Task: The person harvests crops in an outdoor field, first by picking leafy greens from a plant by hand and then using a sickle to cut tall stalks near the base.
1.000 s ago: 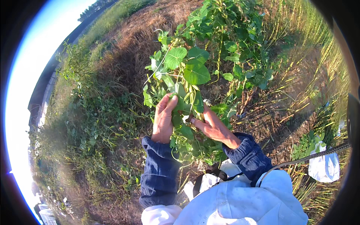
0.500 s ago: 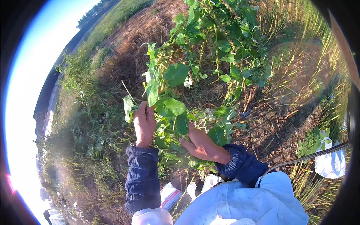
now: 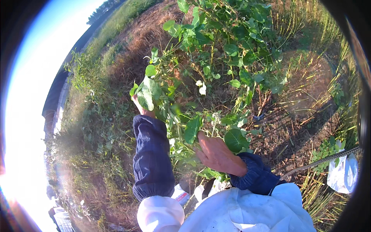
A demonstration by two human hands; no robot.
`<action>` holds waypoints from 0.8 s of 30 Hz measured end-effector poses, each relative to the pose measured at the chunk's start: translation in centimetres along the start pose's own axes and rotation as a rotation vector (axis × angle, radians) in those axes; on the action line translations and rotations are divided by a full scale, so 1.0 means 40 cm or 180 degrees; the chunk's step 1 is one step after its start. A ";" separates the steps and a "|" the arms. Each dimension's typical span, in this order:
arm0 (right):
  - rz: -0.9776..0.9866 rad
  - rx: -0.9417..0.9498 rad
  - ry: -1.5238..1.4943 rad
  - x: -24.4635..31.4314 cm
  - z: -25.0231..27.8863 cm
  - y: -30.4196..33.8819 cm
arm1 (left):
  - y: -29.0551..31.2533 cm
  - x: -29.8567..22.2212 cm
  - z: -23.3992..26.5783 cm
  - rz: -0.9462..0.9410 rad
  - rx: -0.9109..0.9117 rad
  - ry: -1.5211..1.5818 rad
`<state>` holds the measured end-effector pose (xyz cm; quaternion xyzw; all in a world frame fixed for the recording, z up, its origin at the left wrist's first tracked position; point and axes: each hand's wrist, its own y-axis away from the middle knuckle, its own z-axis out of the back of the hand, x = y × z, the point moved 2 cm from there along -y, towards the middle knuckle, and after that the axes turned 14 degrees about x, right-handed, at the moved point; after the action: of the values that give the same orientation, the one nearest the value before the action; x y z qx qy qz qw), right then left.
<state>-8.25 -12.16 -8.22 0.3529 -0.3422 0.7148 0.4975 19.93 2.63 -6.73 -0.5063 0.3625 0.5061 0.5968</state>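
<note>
The left hand [image 3: 142,107] reaches behind a broad leaf [image 3: 147,94], which hides its fingers; I cannot tell whether they pinch. The right hand [image 3: 218,154] has its thumb side against another leaf [image 3: 192,129], its fingers pointing into the stems, tips unclear, so their grip cannot be told either. The vine [image 3: 170,110] stands between and beyond both hands, its leaves screening the stems. Past it, a denser green clump [image 3: 241,36] rises from the ground [image 3: 288,147]. Navy sleeves [image 3: 152,154] cover both forearms; below them lie white cloth [image 3: 251,208] and part of a sack [image 3: 180,194]. A cord [image 3: 320,158] runs toward a white bag [image 3: 343,174] near the ground's right side, among yellowish stalks [image 3: 328,193]. Dry brown grass [image 3: 133,56] and weeds [image 3: 96,131] cover the ground leftward, up to a pale strip [image 3: 63,96] along its left edge, under glaring sky.
</note>
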 end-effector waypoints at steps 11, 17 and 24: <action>-0.0145 -0.0483 -0.0479 -0.044 0.106 0.066 | -0.050 -0.072 0.277 0.0277 0.0963 0.0609; -0.0110 -0.0272 -0.0672 -0.048 0.094 0.018 | 0.337 -0.237 0.028 0.0341 0.2992 0.0179; 0.0773 0.0012 -0.0471 -0.028 0.080 -0.023 | 0.485 -0.207 0.022 0.0612 0.2960 -0.0232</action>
<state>-6.54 -15.11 -7.39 0.3617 -0.4167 0.7423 0.3801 -0.83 1.03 -3.32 -0.1315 0.5746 0.3605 0.7229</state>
